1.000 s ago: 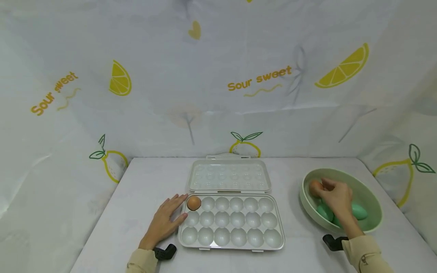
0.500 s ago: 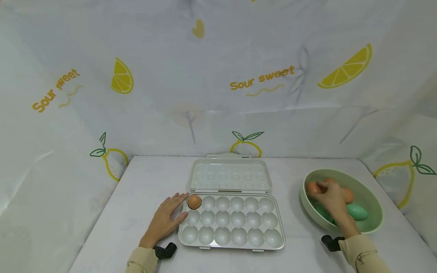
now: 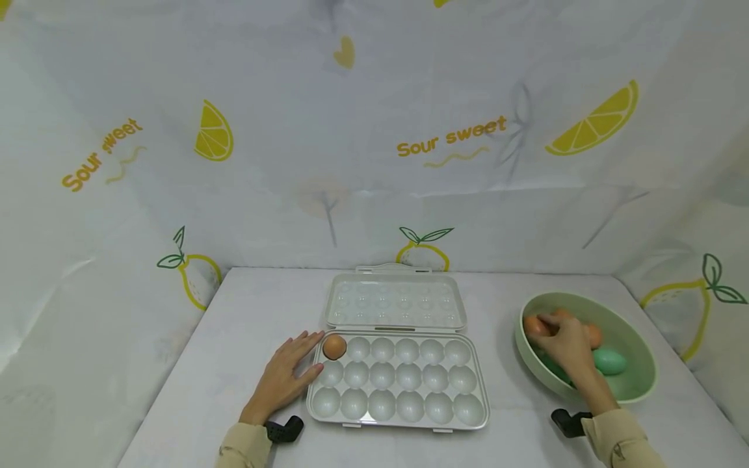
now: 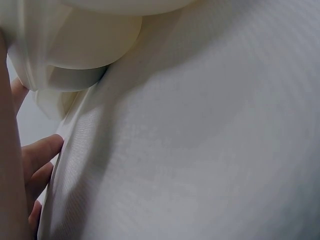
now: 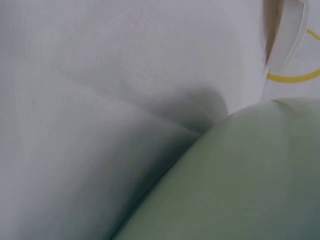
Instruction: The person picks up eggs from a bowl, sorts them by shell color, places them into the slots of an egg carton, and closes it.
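Note:
In the head view my left hand (image 3: 285, 376) lies at the left edge of a white egg tray (image 3: 398, 427), fingers extended and thumb at its rim. A single brown egg (image 3: 334, 347) sits in the tray's back left cup. Inside the light green bowl (image 3: 646, 383) on the right, my right hand (image 3: 570, 344) pinches a brown egg (image 3: 535, 326) near the bowl's left wall. Around that hand lie other brown eggs (image 3: 593, 335) and green eggs (image 3: 610, 361), partly hidden by it. The right wrist view shows only the bowl's outer wall (image 5: 240, 180), with the hand out of sight.
The tray's lid (image 3: 396, 299) is folded back behind it on the white tablecloth (image 3: 234, 325). Behind the table hangs a pale curtain (image 3: 363, 143) with lemon prints. Black wrist cameras (image 3: 285, 429) are strapped at both wrists.
Within the bowl my right hand has shifted slightly left with the brown egg at its fingertips, uncovering other brown eggs behind it. My left hand stays at the tray's edge.

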{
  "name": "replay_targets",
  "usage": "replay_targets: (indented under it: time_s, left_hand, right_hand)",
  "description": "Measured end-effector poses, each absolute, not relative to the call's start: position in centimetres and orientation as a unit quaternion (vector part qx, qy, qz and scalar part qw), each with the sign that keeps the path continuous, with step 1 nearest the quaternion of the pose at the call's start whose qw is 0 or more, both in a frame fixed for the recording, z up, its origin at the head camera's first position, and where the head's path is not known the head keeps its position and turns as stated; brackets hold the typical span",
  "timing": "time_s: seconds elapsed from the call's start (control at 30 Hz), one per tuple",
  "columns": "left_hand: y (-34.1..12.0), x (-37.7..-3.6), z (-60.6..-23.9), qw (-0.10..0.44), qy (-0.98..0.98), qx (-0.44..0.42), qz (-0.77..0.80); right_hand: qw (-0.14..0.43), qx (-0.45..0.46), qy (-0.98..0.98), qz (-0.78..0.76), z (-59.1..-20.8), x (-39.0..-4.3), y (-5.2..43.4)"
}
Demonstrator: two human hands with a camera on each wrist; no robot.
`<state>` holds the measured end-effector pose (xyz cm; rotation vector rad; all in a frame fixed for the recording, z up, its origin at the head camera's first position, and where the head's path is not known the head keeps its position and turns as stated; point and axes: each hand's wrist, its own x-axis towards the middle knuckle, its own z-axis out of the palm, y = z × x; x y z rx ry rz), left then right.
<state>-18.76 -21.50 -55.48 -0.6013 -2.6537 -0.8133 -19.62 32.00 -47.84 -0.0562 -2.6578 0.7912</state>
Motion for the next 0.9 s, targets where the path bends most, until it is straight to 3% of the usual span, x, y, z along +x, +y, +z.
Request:
replay_targets:
  time_s: [0.17,0.4,0.63,0.9]
  left_hand:
    - [-21.5,-18.8,-55.5,0.149,-0.923,-0.209,-0.286]
    - [-21.5,-18.8,-55.5,0.145,-0.923,-0.208,-0.288]
    - [-21.5,-18.8,-55.3,0.141,-0.926,-0.205,-0.286]
    - [-21.4,-18.6,-55.3,0.136,-0.927,-0.202,-0.285]
  right_hand:
    - [0.198,-0.018,-0.937,0.287,-47.6,-19.3,31.8]
    - [0.261,-0.024,-0.912,0.317,-47.3,-19.3,31.6]
    - [0.222,-0.096,-0.872,0.426,-46.3,-18.6,31.3]
    - [0.226,-0.135,-0.807,0.528,-45.2,-18.1,30.7]
